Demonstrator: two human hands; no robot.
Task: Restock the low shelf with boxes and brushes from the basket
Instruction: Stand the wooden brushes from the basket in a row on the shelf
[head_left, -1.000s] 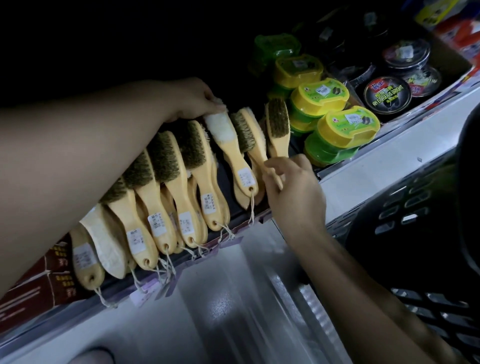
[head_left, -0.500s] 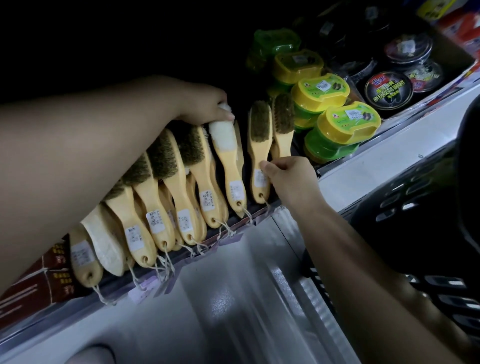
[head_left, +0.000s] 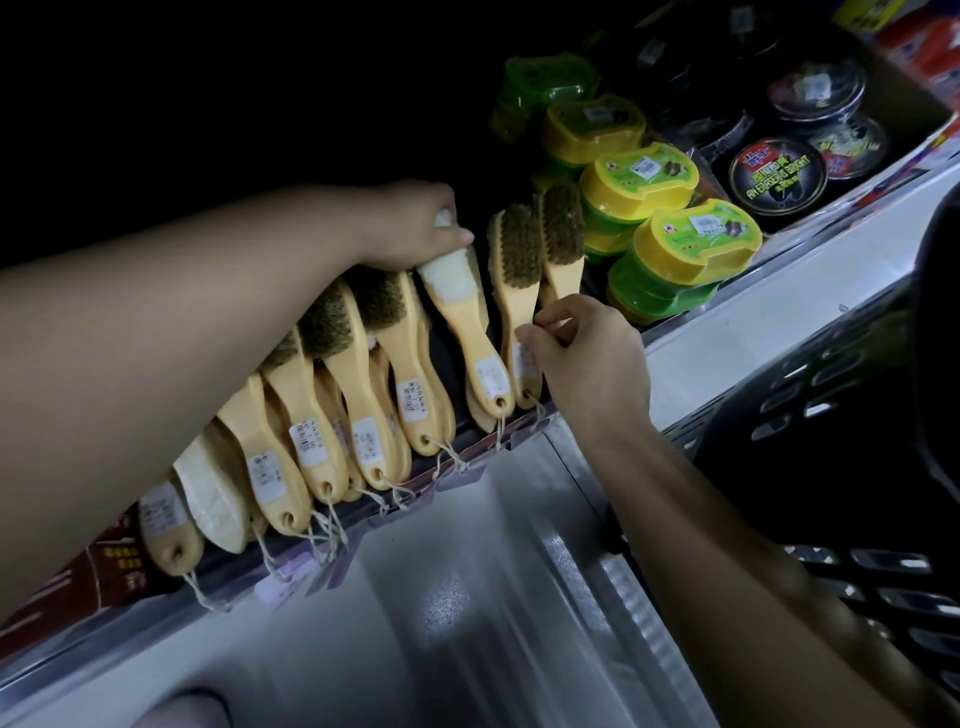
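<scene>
Several wooden-handled brushes (head_left: 332, 400) lie in a slanted row on the low shelf (head_left: 737, 332), handles toward me with string tags. My left hand (head_left: 410, 228) reaches deep into the shelf and grips the head of a white-bristled brush (head_left: 457, 306). My right hand (head_left: 587, 353) pinches the handle of a brown-bristled brush (head_left: 517, 270) beside it. Another brown-bristled brush (head_left: 561, 234) stands just to the right. The dark plastic basket (head_left: 831, 405) sits at the right edge.
Yellow-and-green lidded boxes (head_left: 691, 244) are stacked right of the brushes. Round black polish tins (head_left: 776, 174) sit further right in a cardboard tray. Red packages (head_left: 67, 587) lie at the shelf's left end. The shelf's back is dark.
The brown-bristled brush in my right hand has been stood straighter in line beside the white brush. My left hand has shifted slightly along the white brush head.
</scene>
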